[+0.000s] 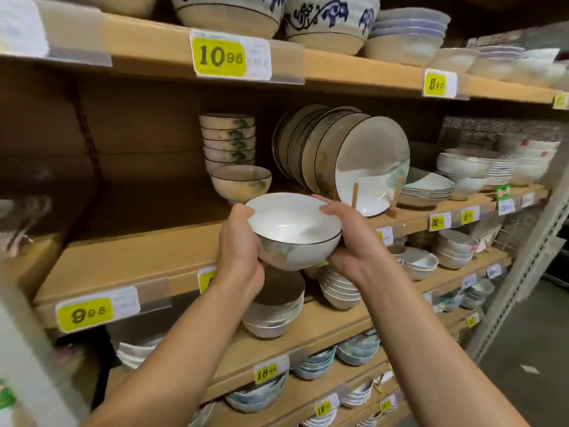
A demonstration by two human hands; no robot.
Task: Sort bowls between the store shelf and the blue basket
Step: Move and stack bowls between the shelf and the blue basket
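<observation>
The white bowl (292, 223) is gripped from both sides. The left hand (241, 251) is curled round the bowl's left wall, with the thumb laid at the rim and the fingers cupped under the base. The right hand (351, 245) is clamped on the opposite wall, with one digit hooked over the far rim and the palm set against the outer surface. The bowl is carried upright and tilted slightly toward the camera, so that the glossy interior and the thin dark rim line are exposed. It is held in the air in front of the front edge of the middle shelf (138, 260) and is not rested on the board.

Just behind the held bowl, a single beige bowl (241, 183) is stood on the shelf. Behind that, a stack of bowls with green markings (228, 140) is located. To the right, a row of dark-rimmed plates (308, 143) is stood on edge, and the front plate (372, 167) is propped on a wooden stand (355, 195). Further right, shallow dishes (428, 186) are stacked flat.

A yellow price label reading 9.95 (84, 314) is fixed to the middle shelf's front edge. A label reading 10.95 (218, 58) is fixed to the shelf above, where large blue-patterned bowls (326, 20) are stored. Directly below the held bowl, a stack of pale bowls (274, 306) is kept on the next shelf down.
</observation>
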